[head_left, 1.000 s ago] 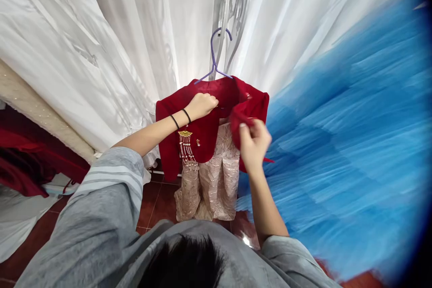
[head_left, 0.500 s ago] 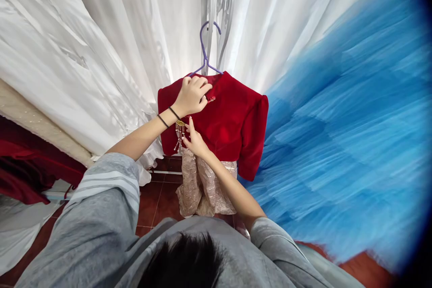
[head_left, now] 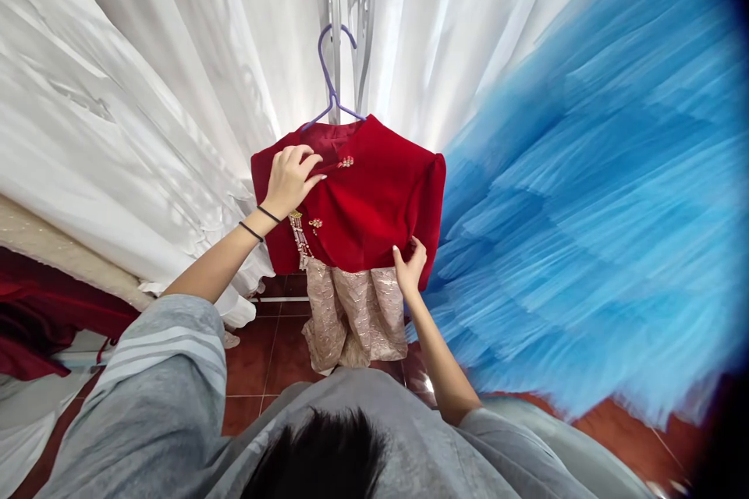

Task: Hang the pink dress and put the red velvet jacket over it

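Observation:
A short red velvet jacket [head_left: 374,203] hangs on a purple hanger [head_left: 331,82]. At its upper front, my left hand [head_left: 288,181], wearing two dark bands on the wrist, curls its fingers at the front edge, with the thumb lying just below. Close by are a jewelled button [head_left: 346,161] and a lower flower-shaped one [head_left: 316,224]. A beaded tassel [head_left: 300,238] dangles beneath my left wrist. My right hand [head_left: 411,265] grips the jacket low on the other side, beside the sleeve; its fingertips are partly hidden. Pinkish shiny fabric [head_left: 356,312] shows below the jacket.
The hanger hooks onto a white metal stand [head_left: 335,0]. White draped cloth [head_left: 234,54] covers the back and left. A large blue tulle skirt [head_left: 585,210] fills the right. Dark red garments [head_left: 76,304] lie at far left, above a red tiled floor [head_left: 251,359].
My right hand has moved from the tassel side across to the jacket's lower right. My left hand has shifted left and down from the collar, uncovering the neckline. The view has turned slightly right.

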A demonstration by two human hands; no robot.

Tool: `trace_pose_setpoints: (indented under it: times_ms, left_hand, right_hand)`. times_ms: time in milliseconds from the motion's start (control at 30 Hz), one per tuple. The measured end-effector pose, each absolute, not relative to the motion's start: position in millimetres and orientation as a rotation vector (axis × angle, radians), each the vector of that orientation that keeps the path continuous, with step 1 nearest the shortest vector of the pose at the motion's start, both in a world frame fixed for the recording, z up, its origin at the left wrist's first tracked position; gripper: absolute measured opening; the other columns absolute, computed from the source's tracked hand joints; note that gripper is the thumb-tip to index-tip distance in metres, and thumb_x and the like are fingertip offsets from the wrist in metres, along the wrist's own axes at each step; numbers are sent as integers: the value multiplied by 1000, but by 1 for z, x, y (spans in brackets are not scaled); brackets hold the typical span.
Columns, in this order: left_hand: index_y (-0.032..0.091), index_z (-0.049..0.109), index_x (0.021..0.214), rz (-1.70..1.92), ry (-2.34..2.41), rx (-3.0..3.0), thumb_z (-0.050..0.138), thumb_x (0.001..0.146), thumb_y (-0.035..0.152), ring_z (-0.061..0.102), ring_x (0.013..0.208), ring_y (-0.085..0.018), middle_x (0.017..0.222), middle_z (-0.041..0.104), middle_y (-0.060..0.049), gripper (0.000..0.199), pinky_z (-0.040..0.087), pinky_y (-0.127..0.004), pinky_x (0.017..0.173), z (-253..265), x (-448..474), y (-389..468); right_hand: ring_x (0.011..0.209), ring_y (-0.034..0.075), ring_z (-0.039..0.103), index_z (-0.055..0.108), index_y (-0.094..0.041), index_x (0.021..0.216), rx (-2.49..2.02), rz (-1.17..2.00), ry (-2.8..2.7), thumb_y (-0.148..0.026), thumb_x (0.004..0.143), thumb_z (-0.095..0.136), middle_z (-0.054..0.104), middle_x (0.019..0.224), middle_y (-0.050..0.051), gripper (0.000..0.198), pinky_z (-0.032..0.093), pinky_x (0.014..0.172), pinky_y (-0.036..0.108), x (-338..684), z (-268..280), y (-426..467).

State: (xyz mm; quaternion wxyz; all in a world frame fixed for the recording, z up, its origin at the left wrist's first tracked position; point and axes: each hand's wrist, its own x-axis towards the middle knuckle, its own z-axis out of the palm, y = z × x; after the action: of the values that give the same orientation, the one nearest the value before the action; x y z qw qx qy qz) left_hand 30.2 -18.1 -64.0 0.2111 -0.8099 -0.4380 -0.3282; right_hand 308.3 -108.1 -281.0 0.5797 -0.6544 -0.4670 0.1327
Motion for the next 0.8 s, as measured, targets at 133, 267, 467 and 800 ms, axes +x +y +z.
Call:
trace_pose_setpoints:
  times_ms: [133, 267, 467, 800]
  left_hand:
    - [23, 45, 141, -976, -1297, -2201, 77, 77, 48, 39, 138, -42, 148, 43, -21, 76, 34, -58, 110, -69, 30, -16]
    - [22, 30, 153, -982, -1416, -2212, 85, 63, 57, 21, 148, -49, 160, 25, -26, 111, 23, -66, 115, -69, 27, -12]
    - [18, 32, 153, -1066, -1455, -2332, 77, 71, 59, 44, 138, -41, 152, 43, -22, 101, 36, -56, 114, -53, 8, -11]
    - [17, 69, 88, -756, -1973, -2423, 56, 86, 60, 63, 78, -24, 80, 69, -8, 45, 47, -33, 72, -29, -52, -9]
  right_hand:
    - [89, 20, 65, 59, -14, 105, -1489, 581, -1252, -39, 83, 56, 70, 103, 12, 34, 53, 82, 31, 328, -291, -78]
    - [75, 17, 61, 58, -16, 84, -1656, 546, -1282, -33, 88, 50, 69, 84, 7, 19, 49, 73, 27, 345, -285, -66]
    - [80, 23, 65, 68, -18, 94, -1789, 220, -1397, -31, 87, 57, 72, 87, 11, 19, 49, 79, 35, 359, -209, -72]
    - [92, 28, 61, 65, -16, 106, -1305, -118, -2032, -44, 88, 58, 69, 96, 12, 34, 48, 88, 43, 355, -42, 18]
